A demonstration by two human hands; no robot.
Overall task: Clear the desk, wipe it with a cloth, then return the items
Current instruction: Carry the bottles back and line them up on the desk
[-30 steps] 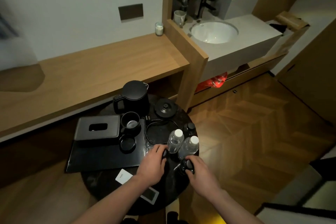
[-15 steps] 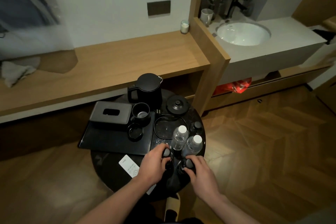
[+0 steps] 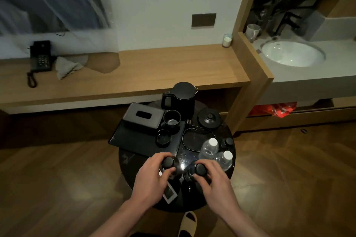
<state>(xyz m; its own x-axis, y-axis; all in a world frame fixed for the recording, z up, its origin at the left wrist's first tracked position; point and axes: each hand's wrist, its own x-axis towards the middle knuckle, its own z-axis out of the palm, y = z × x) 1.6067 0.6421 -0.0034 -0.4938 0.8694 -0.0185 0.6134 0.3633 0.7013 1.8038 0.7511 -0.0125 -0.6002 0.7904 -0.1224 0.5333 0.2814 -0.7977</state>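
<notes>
Centrally, left hand (image 3: 152, 176) and right hand (image 3: 213, 176) are each gripping a dark-capped bottle, bodies hidden, near the tabletop (image 3: 134, 169) edge.

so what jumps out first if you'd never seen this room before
Two bare hands low in the middle: the left hand and the right hand each grip a small dark-capped bottle on a crowded round black table. Behind them stand two clear water bottles, a black kettle and a black tissue box. Further back, a grey cloth lies beside a black phone on the long wooden desk.
</notes>
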